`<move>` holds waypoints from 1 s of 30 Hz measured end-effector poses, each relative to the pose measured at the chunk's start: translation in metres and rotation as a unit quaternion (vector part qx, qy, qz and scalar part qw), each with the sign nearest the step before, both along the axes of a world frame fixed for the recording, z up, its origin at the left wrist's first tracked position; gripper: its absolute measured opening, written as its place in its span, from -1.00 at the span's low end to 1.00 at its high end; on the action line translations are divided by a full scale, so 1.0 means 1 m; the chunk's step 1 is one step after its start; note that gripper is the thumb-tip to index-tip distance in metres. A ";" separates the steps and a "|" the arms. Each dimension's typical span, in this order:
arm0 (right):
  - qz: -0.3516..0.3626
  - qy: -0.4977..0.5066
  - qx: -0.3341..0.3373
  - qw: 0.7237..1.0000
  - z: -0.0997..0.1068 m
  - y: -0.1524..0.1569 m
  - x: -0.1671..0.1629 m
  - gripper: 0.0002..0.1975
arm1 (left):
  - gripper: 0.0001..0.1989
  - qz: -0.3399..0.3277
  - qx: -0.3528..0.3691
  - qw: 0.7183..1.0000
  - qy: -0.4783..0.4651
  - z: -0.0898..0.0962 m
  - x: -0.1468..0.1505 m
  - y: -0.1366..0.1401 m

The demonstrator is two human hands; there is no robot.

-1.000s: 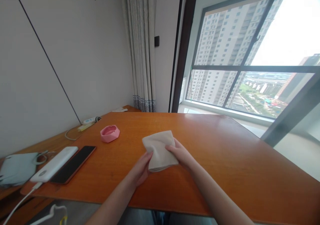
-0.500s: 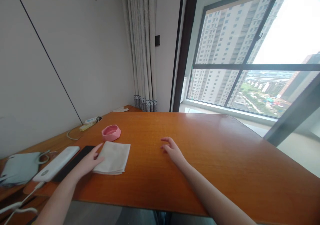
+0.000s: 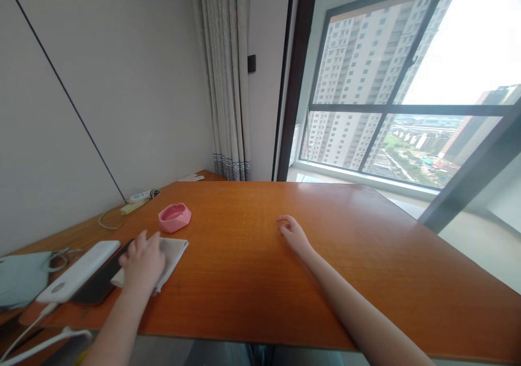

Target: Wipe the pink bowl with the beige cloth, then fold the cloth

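Note:
A folded off-white cloth (image 3: 173, 257) lies on the wooden table at the left, its left part overlapping a black phone-like slab (image 3: 101, 279). On top of the cloth rests my left hand (image 3: 144, 260), fingers spread and slightly bent; it covers the cloth's middle. Just beyond it sits a pink angular ashtray (image 3: 175, 217). My right hand (image 3: 293, 235) is apart from all of these, over the middle of the table, with loosely bent fingers and nothing in them.
Left of the black slab are a white power bank (image 3: 79, 271) with a cable plugged in and a pale grey-blue pouch (image 3: 24, 279). A power strip (image 3: 138, 197) lies by the wall. The wooden table (image 3: 244, 279) ends at a front edge near me.
My left hand has moved onto the cloth, which has shifted left and turned, now over the black slab. My right hand has moved slightly right. The view has turned a little.

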State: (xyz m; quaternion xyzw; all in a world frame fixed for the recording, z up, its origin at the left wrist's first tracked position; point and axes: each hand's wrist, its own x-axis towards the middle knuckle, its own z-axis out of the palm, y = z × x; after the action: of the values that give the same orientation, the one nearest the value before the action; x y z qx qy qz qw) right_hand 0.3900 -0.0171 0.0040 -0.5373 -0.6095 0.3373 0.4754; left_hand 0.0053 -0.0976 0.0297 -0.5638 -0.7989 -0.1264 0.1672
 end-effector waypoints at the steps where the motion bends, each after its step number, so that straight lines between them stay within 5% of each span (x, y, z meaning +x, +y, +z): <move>1: -0.006 0.002 -0.024 1.000 0.001 0.005 0.002 -0.75 | -0.55 -0.037 0.011 0.999 -0.010 0.003 0.019 0.006; 4: -0.017 0.077 -0.057 0.995 0.001 0.018 0.003 -0.76 | -0.61 -0.175 0.021 0.979 -0.097 0.010 0.089 0.027; 7: -0.064 0.125 0.004 0.990 -0.005 0.020 0.000 -0.76 | -0.62 -0.331 0.036 0.927 -0.176 0.008 0.165 0.046; 10: -0.054 0.051 0.061 0.995 -0.014 0.014 0.000 -0.74 | -0.54 -0.445 -0.003 0.883 -0.151 0.002 0.227 0.060; 13: -0.005 -0.042 0.078 0.996 -0.016 0.007 0.000 -0.72 | -0.67 -0.480 -0.060 0.870 -0.098 -0.005 0.261 0.069; 20: 0.039 -0.261 0.048 0.963 -0.008 -0.001 -0.004 -0.80 | -0.74 -0.479 -0.129 0.862 -0.105 -0.021 0.261 0.080; 30: 0.041 -0.245 0.046 0.968 -0.005 -0.004 -0.012 -0.76 | -0.77 -0.482 -0.134 0.848 -0.176 -0.023 0.252 0.080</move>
State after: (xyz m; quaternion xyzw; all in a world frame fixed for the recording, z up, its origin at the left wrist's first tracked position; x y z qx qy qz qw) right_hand 0.3785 -0.0214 -0.0011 -0.5561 -0.7436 0.1861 0.3212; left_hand 0.2572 -0.0178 0.0070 -0.8630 -0.4524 -0.1798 -0.1350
